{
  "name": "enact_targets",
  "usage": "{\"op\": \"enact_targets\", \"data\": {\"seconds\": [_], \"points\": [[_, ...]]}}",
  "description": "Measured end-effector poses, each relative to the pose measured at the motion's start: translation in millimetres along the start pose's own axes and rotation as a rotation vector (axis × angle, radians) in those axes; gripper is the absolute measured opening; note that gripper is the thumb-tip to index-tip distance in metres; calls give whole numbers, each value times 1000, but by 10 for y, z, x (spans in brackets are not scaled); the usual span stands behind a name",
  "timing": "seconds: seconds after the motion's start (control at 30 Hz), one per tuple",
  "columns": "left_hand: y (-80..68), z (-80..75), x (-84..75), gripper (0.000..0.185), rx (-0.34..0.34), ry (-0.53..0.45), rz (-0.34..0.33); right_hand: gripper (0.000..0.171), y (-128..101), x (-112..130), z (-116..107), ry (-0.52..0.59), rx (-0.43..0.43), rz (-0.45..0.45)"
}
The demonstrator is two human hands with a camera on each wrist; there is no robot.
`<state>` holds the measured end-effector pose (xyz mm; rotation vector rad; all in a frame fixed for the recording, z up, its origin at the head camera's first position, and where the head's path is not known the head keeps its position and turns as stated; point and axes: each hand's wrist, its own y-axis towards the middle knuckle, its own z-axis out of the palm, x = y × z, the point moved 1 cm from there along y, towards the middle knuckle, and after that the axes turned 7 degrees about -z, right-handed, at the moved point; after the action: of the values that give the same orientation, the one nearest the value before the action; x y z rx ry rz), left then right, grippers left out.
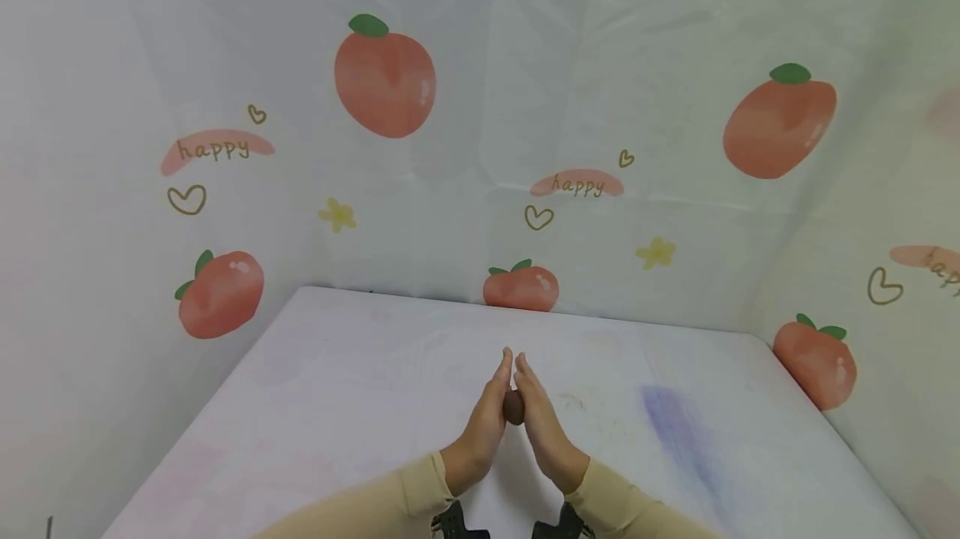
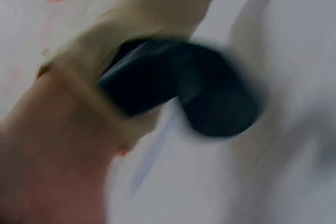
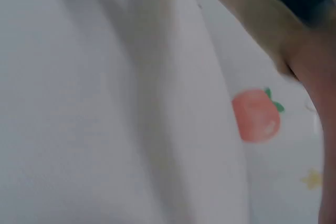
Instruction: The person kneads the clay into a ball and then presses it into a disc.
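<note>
Between the palms, above the middle of the surface (image 1: 675,439) | one small brown lump (image 1: 513,407), pressed by left hand (image 1: 486,422) and right hand (image 1: 542,422) | fingers (image 1: 504,372) straight, flat together, not curled | lump looks rounded, so shaping seems underway, not finished | count: one lump, two hands | peach-print sheets (image 1: 385,77) behind.

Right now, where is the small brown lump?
In the head view the brown lump sits pressed between the palms of the left hand and the right hand, above the middle of the white table.
</note>
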<state>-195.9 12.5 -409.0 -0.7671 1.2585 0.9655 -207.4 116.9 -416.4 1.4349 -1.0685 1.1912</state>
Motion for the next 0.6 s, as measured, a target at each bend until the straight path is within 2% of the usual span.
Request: {"op": "enact_targets", "data": {"seconds": [0.07,0.17,0.3,0.4,0.6], "points": [[49,-67,5,63,-55,15,-1,60,-76,-19,66,-10,44,13],[119,-145,46,66,-134,40,-60,60,-201,1,143,21,111,12],[159,-182,152,75,-176,63,-153,59,-301,81,171,61,146,-18],[131,-142,227,73,-137,95,-161,58,-282,140,127,83,109,-54],[-16,42,241,65,27,92,-100,57,-53,186,-59,85,-29,-116]]}}
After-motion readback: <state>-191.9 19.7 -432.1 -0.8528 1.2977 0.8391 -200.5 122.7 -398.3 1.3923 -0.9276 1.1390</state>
